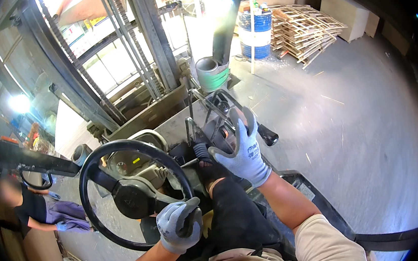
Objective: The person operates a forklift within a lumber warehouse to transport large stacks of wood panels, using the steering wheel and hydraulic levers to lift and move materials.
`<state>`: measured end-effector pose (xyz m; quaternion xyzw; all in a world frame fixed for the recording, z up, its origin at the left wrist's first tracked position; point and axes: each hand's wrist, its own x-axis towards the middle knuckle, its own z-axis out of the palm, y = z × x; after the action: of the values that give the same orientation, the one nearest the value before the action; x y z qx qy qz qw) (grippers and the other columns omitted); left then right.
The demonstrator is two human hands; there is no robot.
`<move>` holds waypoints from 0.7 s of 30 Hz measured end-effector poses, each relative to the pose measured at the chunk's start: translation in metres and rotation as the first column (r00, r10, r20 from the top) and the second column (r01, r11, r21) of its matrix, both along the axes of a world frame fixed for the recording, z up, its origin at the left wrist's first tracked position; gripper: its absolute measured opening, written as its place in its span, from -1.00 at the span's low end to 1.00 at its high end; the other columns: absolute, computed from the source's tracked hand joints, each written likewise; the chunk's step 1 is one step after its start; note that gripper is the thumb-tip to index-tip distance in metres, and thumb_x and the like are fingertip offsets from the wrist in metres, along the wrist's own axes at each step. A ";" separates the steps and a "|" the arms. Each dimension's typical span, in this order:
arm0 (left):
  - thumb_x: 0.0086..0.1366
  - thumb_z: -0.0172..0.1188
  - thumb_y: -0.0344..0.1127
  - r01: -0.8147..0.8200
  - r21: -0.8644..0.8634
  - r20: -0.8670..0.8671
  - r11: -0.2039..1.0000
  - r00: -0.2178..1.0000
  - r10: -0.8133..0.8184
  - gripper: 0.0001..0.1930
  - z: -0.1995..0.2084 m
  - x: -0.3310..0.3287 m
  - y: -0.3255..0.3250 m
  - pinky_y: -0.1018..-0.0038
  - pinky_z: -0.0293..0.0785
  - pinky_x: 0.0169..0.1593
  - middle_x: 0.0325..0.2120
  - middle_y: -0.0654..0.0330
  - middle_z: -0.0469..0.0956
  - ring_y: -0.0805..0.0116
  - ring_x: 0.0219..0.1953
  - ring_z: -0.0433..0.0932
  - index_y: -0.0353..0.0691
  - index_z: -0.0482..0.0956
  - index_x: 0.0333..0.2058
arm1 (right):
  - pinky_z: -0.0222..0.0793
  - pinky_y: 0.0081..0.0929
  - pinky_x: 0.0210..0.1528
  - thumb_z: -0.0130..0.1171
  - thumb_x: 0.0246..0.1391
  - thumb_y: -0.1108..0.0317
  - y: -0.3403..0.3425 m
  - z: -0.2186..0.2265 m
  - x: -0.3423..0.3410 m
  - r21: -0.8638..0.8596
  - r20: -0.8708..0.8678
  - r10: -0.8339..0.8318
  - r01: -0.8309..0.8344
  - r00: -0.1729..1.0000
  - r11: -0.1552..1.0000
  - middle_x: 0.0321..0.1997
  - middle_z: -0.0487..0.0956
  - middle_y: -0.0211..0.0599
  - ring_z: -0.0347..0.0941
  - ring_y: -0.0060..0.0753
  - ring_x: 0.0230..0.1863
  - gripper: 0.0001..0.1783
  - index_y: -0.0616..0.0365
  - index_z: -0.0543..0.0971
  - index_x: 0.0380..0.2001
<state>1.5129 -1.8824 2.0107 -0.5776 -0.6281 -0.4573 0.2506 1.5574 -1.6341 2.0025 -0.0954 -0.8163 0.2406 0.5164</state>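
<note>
Gloved in grey, my left hand (pixel 180 226) is closed around the lower right of a black steering wheel (pixel 132 198); its curled fingers hide part of the rim. My right hand (pixel 244 152), in a similar glove, is raised beside a group of bent metal control levers (pixel 192 124). Its fingers are stretched and the thumb stands apart. Whether its fingertips touch a lever I cannot tell. Just right of that hand sticks out a black lever knob (pixel 269 135). Behind the wheel is a dashboard (pixel 141 163) with a round gauge.
Ahead rises a forklift mast (pixel 151 45) with chains. A pipe-like cylinder wrapped in green (pixel 212 74) stands right of it. Farther right are a blue and white drum (pixel 256 36) and stacked wooden strips (pixel 303 29). At left, a person (pixel 41 209) in gloves stands near boards.
</note>
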 end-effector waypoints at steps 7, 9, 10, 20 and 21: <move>-0.05 0.32 -0.62 0.018 -0.047 -0.010 0.999 1.000 -0.019 -0.57 0.011 0.000 -0.002 0.35 0.58 -0.33 -0.45 0.11 0.63 0.14 -0.47 0.63 -0.33 0.63 -0.11 | 0.09 0.06 0.40 0.59 -0.25 0.15 0.000 -0.006 0.009 0.042 0.053 -0.012 0.009 0.999 0.999 0.43 0.19 0.05 -0.08 0.29 0.47 0.21 0.19 0.12 0.43; -0.06 0.33 -0.61 0.024 -0.075 -0.020 0.997 0.999 -0.026 -0.55 0.019 -0.005 -0.007 0.35 0.57 -0.34 -0.46 0.11 0.62 0.13 -0.47 0.63 -0.32 0.62 -0.09 | 0.08 0.04 0.41 0.59 -0.26 0.15 -0.007 -0.013 0.007 0.022 0.054 0.001 -0.003 0.999 1.000 0.42 0.17 0.11 -0.07 0.29 0.47 0.22 0.19 0.13 0.43; -0.06 0.34 -0.60 0.041 -0.078 -0.017 0.996 0.999 -0.042 -0.54 0.020 -0.010 -0.003 0.35 0.57 -0.34 -0.47 0.11 0.61 0.13 -0.47 0.63 -0.32 0.62 -0.09 | 0.08 0.03 0.41 0.60 -0.27 0.15 -0.006 -0.017 0.010 0.022 0.063 -0.005 0.004 0.998 1.000 0.42 0.17 0.13 -0.06 0.29 0.46 0.22 0.19 0.13 0.42; -0.06 0.34 -0.45 0.083 -0.117 0.080 0.990 0.994 -0.074 -0.54 0.040 -0.031 0.008 0.31 0.59 -0.30 -0.38 0.10 0.65 0.08 -0.40 0.64 -0.27 0.64 -0.08 | 0.18 0.07 0.32 0.58 -0.27 0.20 -0.007 -0.013 0.012 0.042 0.095 -0.050 0.046 0.994 0.998 0.40 0.05 0.26 -0.08 0.29 0.44 0.20 0.21 0.11 0.41; -0.05 0.34 -0.44 0.093 -0.106 0.090 0.990 0.992 -0.083 -0.54 0.042 -0.030 0.007 0.31 0.59 -0.31 -0.38 0.10 0.65 0.09 -0.40 0.64 -0.26 0.64 -0.07 | 0.16 0.08 0.33 0.58 -0.28 0.21 -0.008 -0.010 0.012 0.056 0.101 -0.061 0.056 0.993 0.997 0.40 0.05 0.26 -0.08 0.29 0.44 0.20 0.21 0.11 0.41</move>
<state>1.4833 -1.8759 2.0523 -0.5978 -0.6363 -0.4567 0.1710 1.5691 -1.6426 1.9926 -0.1177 -0.8447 0.1984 0.4829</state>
